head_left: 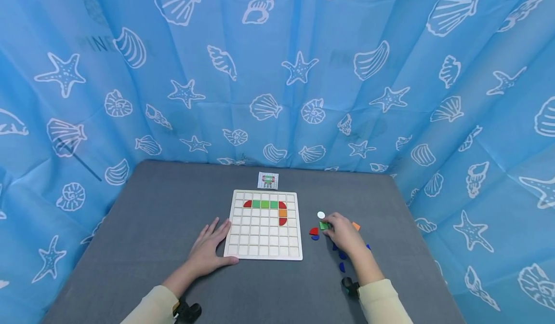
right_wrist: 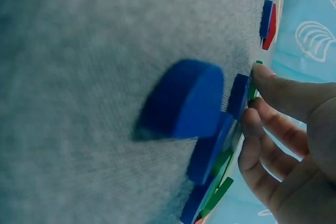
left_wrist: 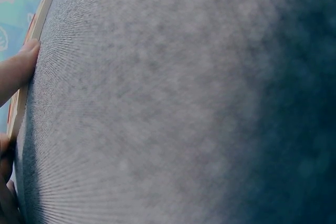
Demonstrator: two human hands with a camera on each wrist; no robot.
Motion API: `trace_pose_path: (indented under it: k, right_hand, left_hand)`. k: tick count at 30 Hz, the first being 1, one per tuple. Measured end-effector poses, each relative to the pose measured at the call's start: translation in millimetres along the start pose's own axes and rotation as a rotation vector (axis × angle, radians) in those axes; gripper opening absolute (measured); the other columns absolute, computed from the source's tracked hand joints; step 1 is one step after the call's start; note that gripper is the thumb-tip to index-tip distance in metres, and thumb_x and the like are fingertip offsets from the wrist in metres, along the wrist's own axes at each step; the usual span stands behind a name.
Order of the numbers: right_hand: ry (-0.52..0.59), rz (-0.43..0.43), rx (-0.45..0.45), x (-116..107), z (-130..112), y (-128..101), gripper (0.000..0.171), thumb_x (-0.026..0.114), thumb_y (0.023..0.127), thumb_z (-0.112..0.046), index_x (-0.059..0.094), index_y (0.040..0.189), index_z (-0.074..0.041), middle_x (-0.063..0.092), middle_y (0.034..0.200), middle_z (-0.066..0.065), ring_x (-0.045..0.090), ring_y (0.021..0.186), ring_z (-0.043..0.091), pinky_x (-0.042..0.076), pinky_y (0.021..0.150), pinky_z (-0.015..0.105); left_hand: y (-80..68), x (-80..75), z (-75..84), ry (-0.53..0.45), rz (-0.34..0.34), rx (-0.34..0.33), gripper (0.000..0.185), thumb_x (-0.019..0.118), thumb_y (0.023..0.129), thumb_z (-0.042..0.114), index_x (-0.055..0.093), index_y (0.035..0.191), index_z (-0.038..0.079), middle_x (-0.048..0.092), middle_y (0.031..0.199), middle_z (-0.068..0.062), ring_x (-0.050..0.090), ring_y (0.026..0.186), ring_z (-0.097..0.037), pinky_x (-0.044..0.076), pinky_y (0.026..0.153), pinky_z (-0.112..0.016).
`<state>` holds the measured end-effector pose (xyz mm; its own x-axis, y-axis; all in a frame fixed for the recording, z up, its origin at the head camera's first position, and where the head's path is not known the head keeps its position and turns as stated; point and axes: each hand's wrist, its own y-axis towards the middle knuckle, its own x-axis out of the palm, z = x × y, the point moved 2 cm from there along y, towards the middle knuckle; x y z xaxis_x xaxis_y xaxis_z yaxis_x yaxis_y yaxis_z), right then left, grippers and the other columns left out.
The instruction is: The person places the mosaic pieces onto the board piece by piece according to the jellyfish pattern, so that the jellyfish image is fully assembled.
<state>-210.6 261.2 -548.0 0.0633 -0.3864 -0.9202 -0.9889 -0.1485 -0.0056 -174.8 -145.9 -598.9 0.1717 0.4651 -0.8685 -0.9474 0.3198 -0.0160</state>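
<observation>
A white gridded board (head_left: 260,237) lies on the grey table, with green squares (head_left: 265,204), red quarter-round pieces (head_left: 283,222) and an orange square (head_left: 283,213) set in its upper cells. My left hand (head_left: 208,251) rests at the board's lower left, fingers spread along the left edge and thumb by the bottom edge. To the right of the board, my right hand (head_left: 344,232) pinches a green square piece (head_left: 323,225) between thumb and fingers, low over the table. In the right wrist view a blue rounded piece (right_wrist: 184,103) lies near that hand (right_wrist: 289,135).
A small printed card (head_left: 268,180) lies behind the board. Around the right hand are a white disc (head_left: 321,215), a red piece (head_left: 314,231), an orange piece (head_left: 356,226) and several blue pieces (head_left: 342,267). A blue shell-patterned curtain (head_left: 299,73) hangs behind the table.
</observation>
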Motion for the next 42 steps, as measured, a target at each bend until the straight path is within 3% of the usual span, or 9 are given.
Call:
trace_pose_path:
  k: [6, 13, 19, 26, 33, 42]
  right_hand:
    - [-0.018, -0.013, -0.004, 0, 0, 4, 0.022, 0.079, 0.087, -0.012, 0.076, 0.108, -0.005, 0.067, 0.101, 0.009, 0.065, 0.089, 0.023, 0.056, 0.077, 0.043]
    - [-0.035, 0.011, -0.012, -5, -7, 2, 0.023, 0.078, 0.089, -0.016, 0.076, 0.108, -0.006, 0.066, 0.099, 0.007, 0.063, 0.085, 0.021, 0.056, 0.077, 0.042]
    - [-0.02, 0.064, -0.068, -15, -28, 2, 0.024, 0.078, 0.09, -0.019, 0.075, 0.111, -0.007, 0.067, 0.103, 0.006, 0.067, 0.09, 0.022, 0.057, 0.079, 0.042]
    - [0.001, 0.073, -0.115, -20, -54, 7, 0.023, 0.079, 0.089, -0.019, 0.076, 0.11, -0.011, 0.068, 0.104, 0.004, 0.063, 0.084, 0.016, 0.056, 0.075, 0.038]
    - [-0.016, 0.066, -0.162, -16, -77, 13, 0.024, 0.08, 0.088, -0.022, 0.077, 0.11, -0.015, 0.069, 0.106, 0.001, 0.061, 0.08, 0.011, 0.055, 0.074, 0.035]
    - [-0.022, 0.047, -0.217, -1, -101, 25, 0.024, 0.08, 0.088, -0.024, 0.077, 0.111, -0.016, 0.069, 0.105, 0.001, 0.058, 0.076, 0.01, 0.052, 0.068, 0.033]
  left_hand:
    - [-0.6, -0.5, 0.1, -0.01, -0.018, -0.014, 0.117, 0.069, 0.071, 0.08, 0.028, 0.16, 0.016, 0.027, 0.166, 0.0, 0.011, 0.157, -0.032, 0.01, 0.124, -0.057]
    - [-0.4, -0.8, -0.5, -0.016, -0.015, -0.004, 0.117, 0.069, 0.071, 0.08, 0.029, 0.16, 0.015, 0.028, 0.166, 0.0, 0.011, 0.157, -0.032, 0.01, 0.124, -0.057]
    - [-0.9, -1.1, -0.3, -0.024, -0.005, 0.006, 0.116, 0.071, 0.072, 0.078, 0.03, 0.16, 0.014, 0.029, 0.166, -0.002, 0.013, 0.157, -0.034, 0.011, 0.124, -0.057]
    - [-0.2, -1.1, -0.6, -0.025, 0.0, 0.011, 0.115, 0.071, 0.072, 0.077, 0.03, 0.16, 0.015, 0.029, 0.166, -0.001, 0.013, 0.157, -0.034, 0.011, 0.124, -0.057]
    - [0.0, -0.9, 0.1, -0.009, -0.007, 0.004, 0.117, 0.067, 0.072, 0.082, 0.029, 0.16, 0.016, 0.027, 0.166, 0.0, 0.012, 0.157, -0.033, 0.011, 0.124, -0.057]
    - [-0.6, -0.9, -0.8, -0.015, 0.007, 0.008, 0.116, 0.072, 0.071, 0.077, 0.031, 0.159, 0.014, 0.03, 0.166, -0.002, 0.014, 0.156, -0.035, 0.011, 0.124, -0.058]
